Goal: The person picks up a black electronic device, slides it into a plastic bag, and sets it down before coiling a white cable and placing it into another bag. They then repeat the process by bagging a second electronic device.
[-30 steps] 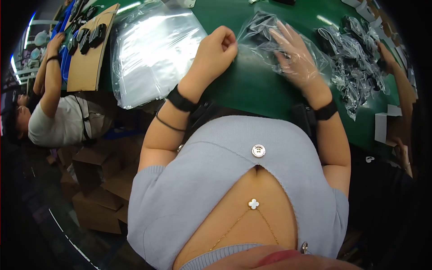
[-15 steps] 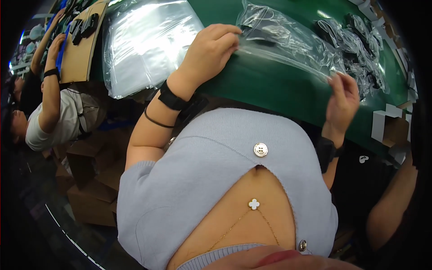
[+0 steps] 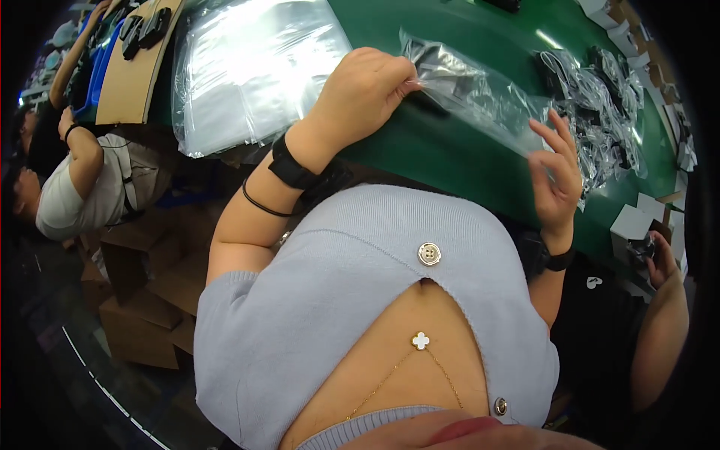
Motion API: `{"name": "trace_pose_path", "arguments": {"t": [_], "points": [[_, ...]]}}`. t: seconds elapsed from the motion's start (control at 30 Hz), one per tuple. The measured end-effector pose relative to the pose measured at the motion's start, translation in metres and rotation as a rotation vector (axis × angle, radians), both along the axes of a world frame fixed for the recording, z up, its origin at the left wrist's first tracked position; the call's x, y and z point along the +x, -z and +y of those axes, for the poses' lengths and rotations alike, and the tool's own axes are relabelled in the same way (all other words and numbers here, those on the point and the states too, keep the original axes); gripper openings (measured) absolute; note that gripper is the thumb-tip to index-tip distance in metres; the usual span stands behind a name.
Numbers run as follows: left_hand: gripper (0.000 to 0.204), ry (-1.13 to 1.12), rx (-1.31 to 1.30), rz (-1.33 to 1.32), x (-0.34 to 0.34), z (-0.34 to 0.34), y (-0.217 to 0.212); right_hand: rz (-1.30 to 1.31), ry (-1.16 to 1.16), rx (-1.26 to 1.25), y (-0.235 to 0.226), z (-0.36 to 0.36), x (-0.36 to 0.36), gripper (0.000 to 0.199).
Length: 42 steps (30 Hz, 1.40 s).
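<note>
A clear plastic bag with a dark item showing through it stretches above the green table. Its left end is pinched between the thumb and fingers of my left hand. My right hand is at the bag's other end with its fingers spread; the thumb and fingers stand apart, and whether they touch the film is hard to tell. Left of my left hand lies a stack of flat clear plastic bags. A pile of bagged dark items rests just beyond my right hand.
At the right, another person's hand is at an open white box. A cardboard sheet holds black devices at the far left, near co-workers. Cardboard boxes stand on the floor at left.
My right hand has shifted left and its fingers have spread from a pinch. The bag now spans less width between my hands. A co-worker's hand has appeared at the white box.
</note>
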State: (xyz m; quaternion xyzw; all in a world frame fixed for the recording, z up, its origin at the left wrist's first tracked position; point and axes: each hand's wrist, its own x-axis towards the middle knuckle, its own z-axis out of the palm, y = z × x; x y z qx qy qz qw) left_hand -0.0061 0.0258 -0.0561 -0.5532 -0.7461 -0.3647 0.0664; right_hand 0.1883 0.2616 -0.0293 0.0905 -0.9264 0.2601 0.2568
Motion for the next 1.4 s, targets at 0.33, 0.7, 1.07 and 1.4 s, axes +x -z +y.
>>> {"name": "trace_pose_path", "arguments": {"t": [0.33,0.7,1.07,1.4], "points": [[0.039,-0.308,-0.070,-0.301,0.008,0.007,0.008,-0.239,0.318,-0.380,0.025,0.023,-0.091,0.018],[0.029,-0.267,-0.055,-1.153,-0.016,0.007,0.013,-0.200,0.025,0.064,0.050,-0.003,-0.154,0.012],[0.024,-0.096,0.348,-1.250,-0.004,0.025,0.001,-0.283,0.047,-0.635,0.005,-0.033,-0.136,0.039],[0.053,-0.406,-0.283,-0.024,-0.005,-0.055,0.006,-0.477,0.747,-0.344,0.000,0.244,-0.173,0.045]]}}
